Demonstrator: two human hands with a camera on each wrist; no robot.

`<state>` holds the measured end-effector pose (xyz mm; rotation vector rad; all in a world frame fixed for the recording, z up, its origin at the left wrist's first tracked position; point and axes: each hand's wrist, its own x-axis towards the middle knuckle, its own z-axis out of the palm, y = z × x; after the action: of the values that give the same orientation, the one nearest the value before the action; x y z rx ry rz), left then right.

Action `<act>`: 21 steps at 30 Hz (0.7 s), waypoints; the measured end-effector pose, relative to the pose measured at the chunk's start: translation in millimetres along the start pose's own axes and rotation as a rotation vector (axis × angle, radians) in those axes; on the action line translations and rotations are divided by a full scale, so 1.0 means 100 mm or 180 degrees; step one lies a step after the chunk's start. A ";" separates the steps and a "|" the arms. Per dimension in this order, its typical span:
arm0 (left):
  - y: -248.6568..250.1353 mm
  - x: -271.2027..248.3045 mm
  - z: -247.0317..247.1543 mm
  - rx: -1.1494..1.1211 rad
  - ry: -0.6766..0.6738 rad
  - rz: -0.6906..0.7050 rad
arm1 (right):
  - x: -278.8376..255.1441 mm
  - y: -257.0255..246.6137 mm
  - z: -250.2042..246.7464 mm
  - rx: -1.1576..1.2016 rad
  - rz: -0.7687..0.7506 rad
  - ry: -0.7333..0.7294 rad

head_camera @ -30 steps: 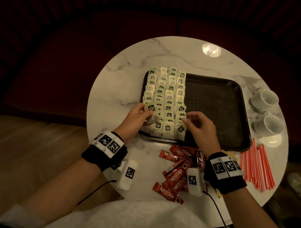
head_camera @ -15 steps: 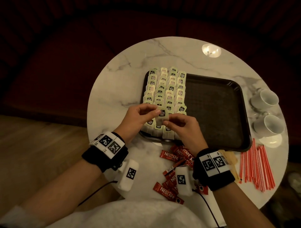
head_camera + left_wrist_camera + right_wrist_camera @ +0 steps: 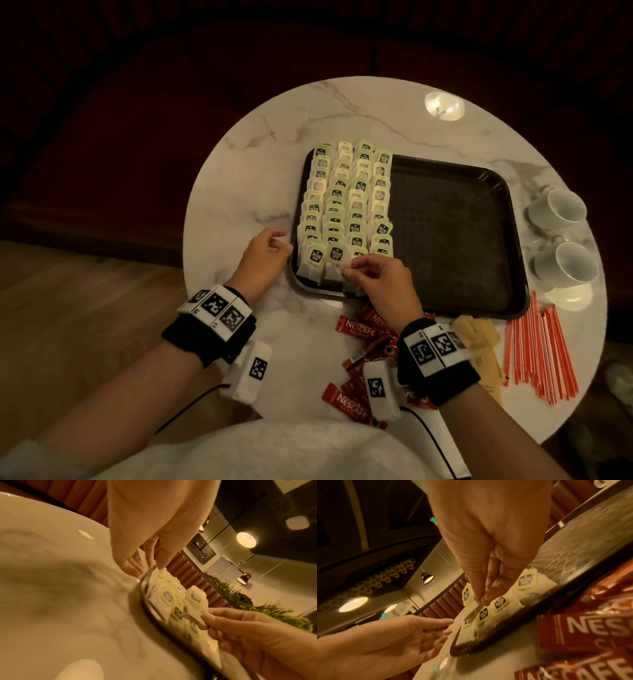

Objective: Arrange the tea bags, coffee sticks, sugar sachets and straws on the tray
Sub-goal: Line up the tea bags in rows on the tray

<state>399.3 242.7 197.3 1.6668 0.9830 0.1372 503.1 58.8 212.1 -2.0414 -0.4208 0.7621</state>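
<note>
Head view: rows of pale green-tagged paper tea bags [image 3: 346, 205] are packed overlapping on the left part of the dark rectangular plastic tray [image 3: 455, 240], probably to leave the bare right part for the other items. One tea bag at the near row is pinched by the right hand [image 3: 373, 277], fingers curled, apparently being squared into line. The left hand [image 3: 265, 251] is held just beside the tray's left rim, fingers relaxed, holding nothing. Red Nescafe coffee sticks [image 3: 359, 334], brown paper sugar sachets [image 3: 479, 346] and red-striped straws [image 3: 541, 353] lie on the round white marble worktop [image 3: 246, 192], off the tray; two white cups [image 3: 561, 236] stand to its right.

Left wrist view: fingers [image 3: 132, 566] are seen spread and loose near the tray edge; the bag is gripped at its near end by the other hand.

Right wrist view: thumb and fingertips [image 3: 481, 595] are closed on the bag's top edge, directly under the hand, over the near-left corner of the tray. The bag's exact slot cannot be told.
</note>
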 end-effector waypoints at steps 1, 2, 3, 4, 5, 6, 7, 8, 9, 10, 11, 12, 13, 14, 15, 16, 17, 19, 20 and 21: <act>-0.04 0.01 0.00 0.0068 -0.0065 -0.0072 | 0.00 0.00 0.03 -0.0065 0.0007 -0.0035; -0.07 0.00 0.01 0.0128 -0.0132 -0.0113 | 0.01 0.00 0.07 -0.0138 0.0014 -0.0056; -0.09 0.01 0.02 0.0168 -0.0181 -0.0129 | 0.01 0.00 0.10 -0.0194 0.0024 -0.0063; -0.11 0.00 0.03 0.0189 -0.0223 -0.0141 | 0.02 0.01 0.13 -0.0229 0.0034 -0.0058; -0.12 0.00 0.04 0.0193 -0.0256 -0.0143 | 0.03 0.02 0.15 -0.0256 0.0040 -0.0043; -0.13 0.00 0.04 0.0208 -0.0288 -0.0139 | 0.03 0.03 0.17 -0.0292 0.0040 -0.0021; -0.15 0.00 0.04 0.0231 -0.0305 -0.0122 | 0.04 0.03 0.18 -0.0336 0.0038 0.0001; -0.16 0.00 0.04 0.0254 -0.0317 -0.0105 | 0.04 0.04 0.18 -0.0381 0.0036 0.0021; -0.16 0.00 0.04 0.0257 -0.0327 -0.0091 | 0.04 0.04 0.19 -0.0421 0.0040 0.0037; -0.16 0.00 0.04 0.0246 -0.0330 -0.0090 | 0.05 0.04 0.19 -0.0458 0.0049 0.0051; -0.16 0.00 0.04 0.0215 -0.0314 -0.0095 | 0.05 0.03 0.19 -0.0491 0.0057 0.0065; -0.15 0.00 0.05 0.0180 -0.0291 -0.0111 | 0.05 0.03 0.19 -0.0519 0.0060 0.0080; -0.13 0.00 0.06 0.0143 -0.0262 -0.0118 | 0.05 0.02 0.20 -0.0538 0.0059 0.0101; -0.11 -0.01 0.07 0.0124 -0.0251 -0.0118 | 0.04 0.02 0.20 -0.0549 0.0053 0.0129; -0.10 -0.03 0.08 0.0113 -0.0248 -0.0092 | 0.04 0.01 0.20 -0.0558 0.0043 0.0161; -0.09 -0.04 0.09 0.0132 -0.0251 -0.0065 | 0.03 0.01 0.21 -0.0568 0.0034 0.0185; -0.09 -0.05 0.10 0.0164 -0.0243 -0.0035 | 0.02 0.00 0.21 -0.0576 0.0027 0.0197; -0.08 -0.06 0.12 0.0236 -0.0227 -0.0008 | 0.00 -0.01 0.22 -0.0573 0.0027 0.0186; -0.09 -0.06 0.13 0.0275 -0.0217 -0.0008 | 0.00 -0.01 0.22 -0.0562 0.0033 0.0172; -0.10 -0.06 0.14 0.0306 -0.0205 -0.0006 | -0.01 -0.01 0.22 -0.0547 0.0043 0.0158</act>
<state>398.0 228.0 186.3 1.7473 0.9553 0.0350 488.1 72.8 204.3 -2.2208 -0.4579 0.7022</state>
